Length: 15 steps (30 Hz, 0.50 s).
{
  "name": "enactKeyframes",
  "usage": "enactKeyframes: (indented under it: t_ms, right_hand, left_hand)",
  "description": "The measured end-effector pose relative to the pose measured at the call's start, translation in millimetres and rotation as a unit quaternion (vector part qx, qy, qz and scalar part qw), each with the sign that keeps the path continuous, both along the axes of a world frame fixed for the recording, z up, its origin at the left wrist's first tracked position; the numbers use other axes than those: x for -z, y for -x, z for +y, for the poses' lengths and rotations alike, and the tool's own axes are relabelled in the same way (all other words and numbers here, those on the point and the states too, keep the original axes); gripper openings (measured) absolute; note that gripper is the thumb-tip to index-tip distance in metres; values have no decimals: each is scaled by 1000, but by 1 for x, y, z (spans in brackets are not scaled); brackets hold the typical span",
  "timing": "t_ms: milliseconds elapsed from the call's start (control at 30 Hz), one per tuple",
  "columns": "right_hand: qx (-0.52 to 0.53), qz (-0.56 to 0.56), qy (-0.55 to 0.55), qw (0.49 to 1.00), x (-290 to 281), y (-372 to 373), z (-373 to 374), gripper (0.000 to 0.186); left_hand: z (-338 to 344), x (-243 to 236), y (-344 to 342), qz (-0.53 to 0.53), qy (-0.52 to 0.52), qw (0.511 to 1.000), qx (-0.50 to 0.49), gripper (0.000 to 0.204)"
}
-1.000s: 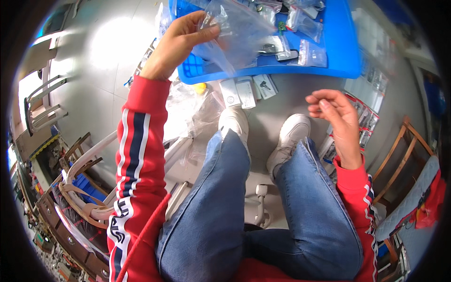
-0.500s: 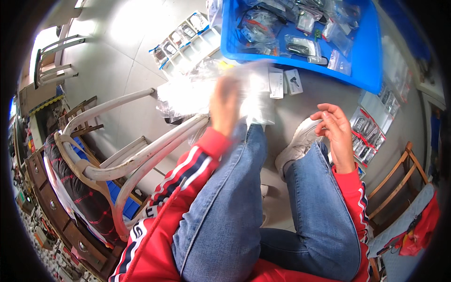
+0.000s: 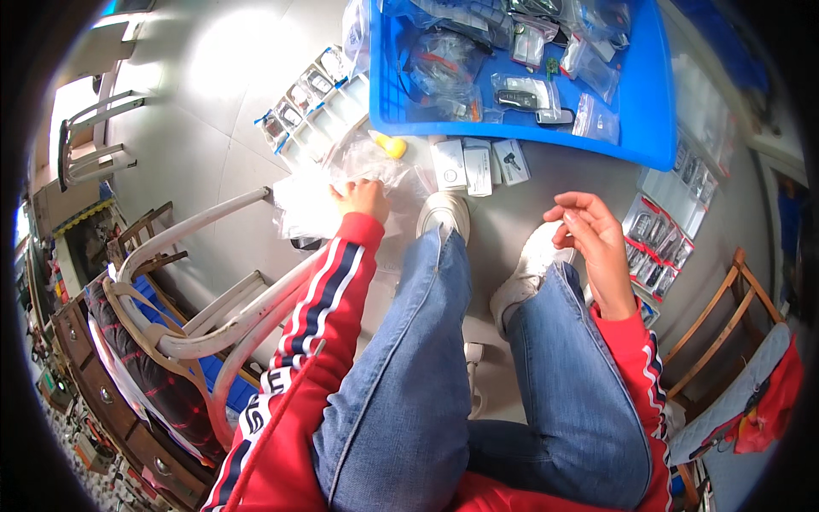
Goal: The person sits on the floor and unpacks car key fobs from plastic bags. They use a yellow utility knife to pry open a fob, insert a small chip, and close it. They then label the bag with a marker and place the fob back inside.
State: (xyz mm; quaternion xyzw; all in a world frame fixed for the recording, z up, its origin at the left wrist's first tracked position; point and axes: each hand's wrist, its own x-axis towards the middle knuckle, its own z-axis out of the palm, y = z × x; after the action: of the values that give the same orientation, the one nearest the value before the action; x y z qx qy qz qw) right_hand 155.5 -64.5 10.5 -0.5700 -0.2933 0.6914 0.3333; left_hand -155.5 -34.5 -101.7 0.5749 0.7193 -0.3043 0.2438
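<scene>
My left hand (image 3: 363, 200) is down at the pile of clear plastic bags (image 3: 303, 205) on the floor, its fingers curled on a bag. Part of the bag under the fingers is hidden. A yellow object (image 3: 390, 145) lies at the far side of the bags. My right hand (image 3: 593, 243) hangs above my right shoe, open, with loosely bent fingers and nothing in them. Small white boxes (image 3: 478, 166) stand in a row between the bags and the blue bin (image 3: 533, 136), beyond my left shoe (image 3: 445, 212).
The blue bin holds bagged keys and small parts. A white compartment tray (image 3: 328, 107) lies beyond the bags. A white curved chair arm (image 3: 205, 209) stands at left. On the right are packs of black key cases (image 3: 657, 243) and a wooden chair (image 3: 712, 316).
My left hand has moved left, taking clear plastic away from in front of the white boxes and my left shoe. My right hand stays nearly where it was; the view has shifted slightly.
</scene>
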Motion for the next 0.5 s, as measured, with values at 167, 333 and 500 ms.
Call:
enactKeyframes:
  t_ms: [167, 333, 500]
  right_hand:
    - [20, 6, -12, 1000, -9, -7, 10, 18]
    - [2, 14, -29, 999, -11, -12, 21, 18]
    - [34, 4, -17, 999, -10, -19, 24, 18]
  left_hand:
    - [69, -64, -9, -173, -599, 782, 14, 6]
    - [150, -59, -60, -322, -330, 846, 269, 32]
    - [163, -2, -81, -150, -242, 867, 409, 28]
